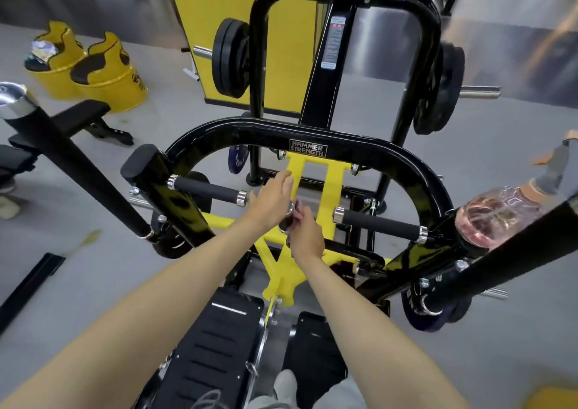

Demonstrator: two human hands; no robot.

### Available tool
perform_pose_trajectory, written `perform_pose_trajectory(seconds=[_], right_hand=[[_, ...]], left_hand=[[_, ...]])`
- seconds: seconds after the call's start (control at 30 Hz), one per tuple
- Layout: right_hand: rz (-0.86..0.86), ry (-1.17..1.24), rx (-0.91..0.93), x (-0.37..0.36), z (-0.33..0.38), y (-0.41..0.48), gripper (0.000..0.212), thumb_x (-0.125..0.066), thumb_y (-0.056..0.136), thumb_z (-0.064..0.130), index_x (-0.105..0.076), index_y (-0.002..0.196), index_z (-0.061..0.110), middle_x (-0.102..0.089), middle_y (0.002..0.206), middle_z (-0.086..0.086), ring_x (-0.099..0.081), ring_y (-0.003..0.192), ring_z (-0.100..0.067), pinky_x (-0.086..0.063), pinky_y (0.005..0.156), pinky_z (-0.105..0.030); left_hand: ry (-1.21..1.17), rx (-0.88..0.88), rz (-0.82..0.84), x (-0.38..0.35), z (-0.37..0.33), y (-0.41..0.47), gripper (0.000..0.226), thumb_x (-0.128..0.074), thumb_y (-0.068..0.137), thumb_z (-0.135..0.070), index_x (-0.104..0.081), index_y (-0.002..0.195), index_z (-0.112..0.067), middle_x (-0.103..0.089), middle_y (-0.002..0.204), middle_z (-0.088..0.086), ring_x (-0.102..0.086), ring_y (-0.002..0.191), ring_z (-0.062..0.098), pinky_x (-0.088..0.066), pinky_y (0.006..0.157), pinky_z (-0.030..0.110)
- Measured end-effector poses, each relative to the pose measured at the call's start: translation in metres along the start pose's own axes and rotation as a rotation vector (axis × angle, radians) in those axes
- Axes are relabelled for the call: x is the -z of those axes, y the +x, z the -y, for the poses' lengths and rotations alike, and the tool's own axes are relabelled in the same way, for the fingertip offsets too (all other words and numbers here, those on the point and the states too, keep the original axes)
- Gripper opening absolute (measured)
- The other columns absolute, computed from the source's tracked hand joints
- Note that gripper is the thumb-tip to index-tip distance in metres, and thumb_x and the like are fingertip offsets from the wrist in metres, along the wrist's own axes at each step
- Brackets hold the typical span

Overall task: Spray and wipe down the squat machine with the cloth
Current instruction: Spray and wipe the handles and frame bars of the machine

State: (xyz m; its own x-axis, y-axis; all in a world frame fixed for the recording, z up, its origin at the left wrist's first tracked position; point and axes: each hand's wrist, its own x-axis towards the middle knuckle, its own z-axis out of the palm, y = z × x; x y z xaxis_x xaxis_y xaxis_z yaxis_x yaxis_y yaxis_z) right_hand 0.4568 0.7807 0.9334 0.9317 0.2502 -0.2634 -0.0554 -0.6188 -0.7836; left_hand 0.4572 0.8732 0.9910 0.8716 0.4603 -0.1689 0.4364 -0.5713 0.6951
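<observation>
Squat machine [312,133] is being viewed from above, w/ its black arched bar curving from 9 to 3 o'clock round the centre. Both hands are being held at dead centre over the yellow linkage [331,183]. L hand [272,197], at approx 11 o'clock of the R, is being held w/ fingers fairly straight and loosely together, gripping nothing. R hand [308,235] is being curled, thumb & fingertips pinching a small dark item [295,213] beside a chrome knob [289,207]; what it is can't be told, too small & blurred. Neither spray nor cloth is being held. The spray bottle [491,218] w/ pink liquid is being rested on the frame at 3 o'clock, well apart from the hands. What looks like the grey cloth [561,168] is being draped just past it at 2 o'clock, partly cut by the edge.

Judged step: wiping proper isn't being started yet; sth at the centre is being handled first. To do it well, bottle & cloth are best being fetched from 3 o'clock, w/ spray being put lightly on the foam grips [206,189] at 9 and 4 o'clock, prob. the most-touched parts. Arched bar, then foot plates [215,340] at 6 o'clock, are best being wiped top-down so drips are being caught. Risk: bottle is being balanced on a sloped tube & could be knocked off
</observation>
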Motion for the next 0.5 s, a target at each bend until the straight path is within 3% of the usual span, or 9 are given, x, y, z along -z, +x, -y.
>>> perform_pose_trajectory(seconds=[0.1, 0.17, 0.2, 0.27, 0.33, 0.43, 0.5], right_hand=[[0.024, -0.100, -0.108, 0.003, -0.001, 0.005, 0.019, -0.046, 0.097, 0.020, -0.046, 0.116, 0.020, -0.068, 0.100, -0.005, -0.065, 0.088, -0.030, -0.050, 0.059, -0.038], [0.032, -0.046, -0.207, 0.004, 0.002, 0.007, 0.027, -0.048, 0.096, 0.017, -0.044, 0.123, 0.015, -0.065, 0.107, -0.010, -0.065, 0.091, -0.033, -0.056, 0.068, -0.043], [0.049, -0.001, -0.239, 0.005, 0.004, 0.006, 0.028, -0.046, 0.097, 0.015, -0.044, 0.125, 0.012, -0.063, 0.108, -0.010, -0.065, 0.087, -0.031, -0.057, 0.067, -0.042], [0.095, 0.085, -0.293, 0.003, 0.005, 0.005, 0.025, -0.041, 0.098, 0.009, -0.048, 0.122, 0.004, -0.058, 0.109, -0.007, -0.061, 0.077, -0.027, -0.049, 0.053, -0.026], [0.066, 0.204, -0.336, 0.002, 0.009, 0.000, 0.022, -0.040, 0.099, 0.007, -0.051, 0.116, 0.001, -0.056, 0.113, -0.008, -0.060, 0.080, -0.030, -0.044, 0.043, -0.017], [-0.006, 0.453, -0.360, 0.001, 0.015, -0.006, 0.025, -0.040, 0.096, 0.001, -0.055, 0.116, 0.003, -0.057, 0.120, -0.002, -0.066, 0.089, -0.033, -0.054, 0.046, -0.026], [-0.020, 0.529, -0.347, 0.004, 0.019, -0.009, 0.030, -0.038, 0.095, -0.001, -0.057, 0.117, 0.003, -0.058, 0.125, 0.001, -0.066, 0.098, -0.035, -0.050, 0.040, -0.022]], left_hand=[[-0.003, 0.018, 0.015, 0.000, 0.000, 0.000, 0.044, -0.015, 0.104, -0.037, -0.035, 0.142, -0.027, -0.049, 0.140, 0.002, -0.042, 0.131, 0.025, -0.011, 0.114, 0.056], [0.007, 0.026, 0.020, 0.001, -0.001, -0.002, 0.043, -0.015, 0.104, -0.037, -0.035, 0.142, -0.028, -0.049, 0.140, 0.002, -0.042, 0.130, 0.025, -0.010, 0.114, 0.056], [0.008, 0.028, 0.021, 0.000, -0.001, -0.002, 0.044, -0.015, 0.104, -0.037, -0.035, 0.142, -0.028, -0.049, 0.140, 0.002, -0.042, 0.131, 0.025, -0.009, 0.114, 0.056], [0.003, 0.029, 0.033, 0.000, -0.001, -0.001, 0.044, -0.015, 0.104, -0.037, -0.034, 0.143, -0.028, -0.046, 0.143, 0.001, -0.039, 0.133, 0.024, -0.008, 0.114, 0.057], [0.004, 0.036, 0.047, 0.001, -0.002, -0.003, 0.045, -0.013, 0.104, -0.037, -0.032, 0.144, -0.028, -0.046, 0.143, 0.002, -0.039, 0.133, 0.025, -0.007, 0.113, 0.057], [0.000, 0.037, 0.057, 0.003, -0.004, -0.005, 0.045, -0.012, 0.104, -0.037, -0.031, 0.144, -0.027, -0.047, 0.142, 0.003, -0.040, 0.132, 0.027, -0.008, 0.113, 0.056], [-0.002, 0.039, 0.066, 0.004, -0.004, -0.007, 0.046, -0.011, 0.104, -0.037, -0.030, 0.144, -0.026, -0.047, 0.142, 0.005, -0.040, 0.131, 0.028, -0.011, 0.113, 0.056]])
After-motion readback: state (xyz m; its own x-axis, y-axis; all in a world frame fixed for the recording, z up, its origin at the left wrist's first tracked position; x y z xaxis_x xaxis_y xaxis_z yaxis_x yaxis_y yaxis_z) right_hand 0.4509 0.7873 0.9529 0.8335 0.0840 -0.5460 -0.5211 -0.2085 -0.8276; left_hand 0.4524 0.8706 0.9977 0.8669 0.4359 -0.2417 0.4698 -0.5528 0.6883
